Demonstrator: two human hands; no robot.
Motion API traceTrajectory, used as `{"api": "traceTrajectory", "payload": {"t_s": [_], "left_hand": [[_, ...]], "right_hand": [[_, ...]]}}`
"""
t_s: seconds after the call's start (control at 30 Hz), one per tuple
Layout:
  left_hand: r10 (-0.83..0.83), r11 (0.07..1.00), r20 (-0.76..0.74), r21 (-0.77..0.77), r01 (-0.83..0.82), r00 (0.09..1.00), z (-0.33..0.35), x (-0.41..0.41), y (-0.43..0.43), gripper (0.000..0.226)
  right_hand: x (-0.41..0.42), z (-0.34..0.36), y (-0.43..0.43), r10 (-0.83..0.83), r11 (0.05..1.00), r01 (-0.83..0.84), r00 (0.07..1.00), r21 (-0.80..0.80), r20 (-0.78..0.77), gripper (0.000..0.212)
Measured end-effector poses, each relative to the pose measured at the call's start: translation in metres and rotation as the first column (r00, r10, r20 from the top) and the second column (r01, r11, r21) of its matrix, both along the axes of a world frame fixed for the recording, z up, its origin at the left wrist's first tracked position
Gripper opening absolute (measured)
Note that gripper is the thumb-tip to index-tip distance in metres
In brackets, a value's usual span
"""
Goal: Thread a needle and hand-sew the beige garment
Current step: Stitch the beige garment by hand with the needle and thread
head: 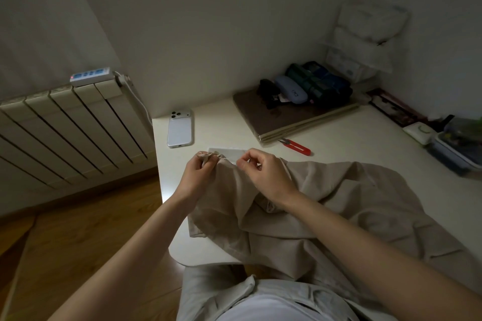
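Currently sewing, threading judged done | left grip [198, 174] pinches garment [339, 203] | right grip [263, 172] pinches needle [224, 157], likely | stitching unfinished.

A room in a home, dimly lit: a white panel radiator [73, 122] with a power strip [90, 76] on top, wooden floor [78, 229], and a white desk [339, 143] in the corner carrying a phone [180, 129], a glasses case [290, 89] and red thread snips [297, 146].

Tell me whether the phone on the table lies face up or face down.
Face down: the phone shows its camera lenses and plain back upward.
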State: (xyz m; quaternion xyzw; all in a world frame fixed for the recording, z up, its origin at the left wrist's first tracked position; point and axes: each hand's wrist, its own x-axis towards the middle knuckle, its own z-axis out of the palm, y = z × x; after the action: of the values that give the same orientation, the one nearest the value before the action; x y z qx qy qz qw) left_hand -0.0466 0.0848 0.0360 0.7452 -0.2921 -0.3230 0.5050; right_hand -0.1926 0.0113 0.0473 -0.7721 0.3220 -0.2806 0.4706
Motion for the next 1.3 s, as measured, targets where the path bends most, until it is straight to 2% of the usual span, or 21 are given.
{"api": "traceTrajectory", "payload": {"t_s": [0.07,0.17,0.27,0.47,0.6,0.67,0.73,0.83,0.9,1.1,1.3], "left_hand": [[0.014,1.0,0.007,0.01,-0.014,1.0,-0.002,0.004,-0.003,0.016],[0.059,0.998,-0.004,0.012,-0.059,0.998,-0.006,0.009,-0.007,0.014],[0.098,0.995,-0.02,0.01,-0.098,0.995,-0.009,0.011,-0.01,0.016],[0.217,0.975,-0.102,-0.034,-0.221,0.971,-0.005,0.018,-0.009,0.015],[0.224,0.973,-0.066,-0.03,-0.227,0.972,-0.009,0.018,-0.005,0.015],[0.223,0.974,-0.047,-0.034,-0.225,0.974,-0.009,0.017,-0.003,0.014],[0.213,0.976,-0.049,-0.032,-0.215,0.976,-0.008,0.014,-0.003,0.014],[0.192,0.981,-0.053,-0.024,-0.193,0.98,-0.005,0.009,-0.003,0.017],[0.18,0.983,-0.048,-0.031,-0.181,0.983,-0.002,0.005,-0.003,0.019],[0.118,0.991,-0.057,-0.061,-0.122,0.991,0.012,-0.007,-0.004,0.015],[0.041,0.996,-0.064,-0.072,-0.046,0.997,0.014,-0.013,0.0,0.019]], "right_hand": [[-0.001,-0.002,0.006,0.133,0.99,-0.132,0.991,0.043,-0.022,0.01],[0.001,-0.007,0.019,0.347,0.938,-0.341,0.911,0.064,-0.225,0.008],[-0.002,-0.016,0.027,0.432,0.897,-0.434,0.815,0.088,-0.386,0.014],[-0.021,-0.039,0.016,0.328,0.932,-0.358,0.756,0.061,-0.567,0.021],[-0.028,-0.037,-0.004,0.179,0.962,-0.271,0.709,-0.03,-0.682,0.023],[-0.028,-0.032,-0.011,0.145,0.964,-0.256,0.738,-0.074,-0.659,0.014],[-0.025,-0.026,-0.013,0.116,0.973,-0.209,0.814,-0.1,-0.57,0.003],[-0.014,-0.015,-0.009,0.099,0.986,-0.143,0.917,-0.089,-0.387,0.008],[-0.004,-0.007,-0.004,0.087,0.99,-0.115,0.95,-0.078,-0.299,0.01],[0.019,0.002,0.001,0.013,0.987,-0.056,0.963,-0.149,-0.271,0.022],[0.021,0.006,0.004,-0.009,0.978,-0.048,0.961,-0.201,-0.275,0.015]]}}
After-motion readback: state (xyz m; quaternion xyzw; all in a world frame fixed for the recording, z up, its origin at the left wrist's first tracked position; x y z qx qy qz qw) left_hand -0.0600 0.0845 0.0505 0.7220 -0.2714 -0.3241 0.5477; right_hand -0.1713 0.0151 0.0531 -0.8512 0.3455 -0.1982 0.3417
